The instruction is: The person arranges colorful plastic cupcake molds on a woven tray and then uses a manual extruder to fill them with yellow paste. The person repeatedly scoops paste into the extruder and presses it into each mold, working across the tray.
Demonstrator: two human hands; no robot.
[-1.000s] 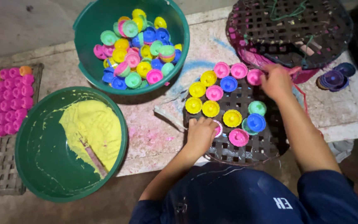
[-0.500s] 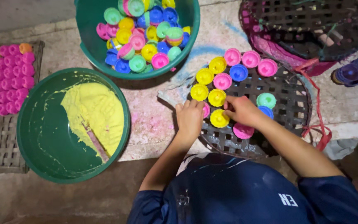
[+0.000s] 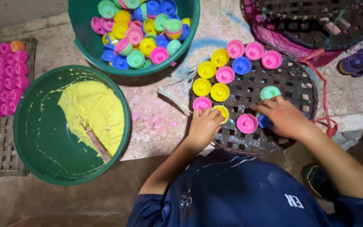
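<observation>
A round dark woven tray (image 3: 290,86) carries small plastic cup moulds in yellow, pink, blue and green. My left hand (image 3: 203,126) rests at the tray's near left edge, its fingertips gripping a yellow mould (image 3: 222,111) beside a pink mould (image 3: 201,103). My right hand (image 3: 283,118) lies over the tray's near right part and covers a blue mould (image 3: 264,122). It sits between a pink mould (image 3: 247,123) and a green mould (image 3: 269,91). More moulds stand in rows toward the tray's far side (image 3: 241,65).
A green tub (image 3: 190,29) full of mixed coloured moulds stands at the top. A green basin (image 3: 30,138) with yellow paste and a stick is at left. Pink shaped pieces (image 3: 3,80) lie on a woven mat far left. Another dark tray (image 3: 316,21) and purple moulds (image 3: 358,63) are top right.
My right hand has come back from the far pink moulds to the near right of the tray, over the blue mould. My left hand has stayed at the near left edge.
</observation>
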